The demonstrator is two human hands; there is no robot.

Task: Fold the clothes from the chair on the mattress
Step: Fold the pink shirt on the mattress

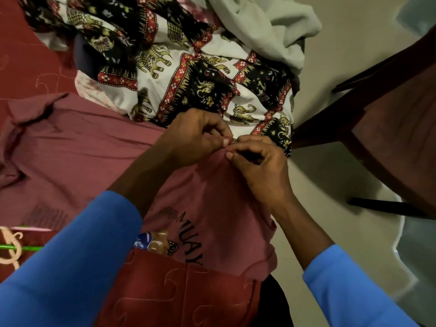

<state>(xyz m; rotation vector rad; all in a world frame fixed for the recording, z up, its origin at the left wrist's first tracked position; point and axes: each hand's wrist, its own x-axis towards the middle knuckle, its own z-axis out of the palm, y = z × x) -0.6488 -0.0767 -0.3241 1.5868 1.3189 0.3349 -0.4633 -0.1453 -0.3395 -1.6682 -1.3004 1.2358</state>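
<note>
You hold the pink T-shirt [212,197] with both hands at one spot of its edge. Your left hand [195,135] and your right hand [257,161] are almost touching there. The fingers [225,142] of each hand are curled and pinch the cloth between thumb and fingertip, so neither hand is free. I think you take the edge in this way to find the seam or the corner, so that you can pull the cloth straight before you make a fold.

The T-shirt lies on the red quilted mattress [177,291]. Its left part is spread rather flat, with some wrinkles, and the part near you shows a dark print with the letters "MUAY" and a small coloured picture. It is not yet folded.

Just behind your hands the patterned cloth [188,67] with elephants is in a heap, and a pale garment [259,24] lies on top of this heap. Probably they wait for their turn. The dark wooden chair [389,102] stands at your right, beside the mattress.
</note>
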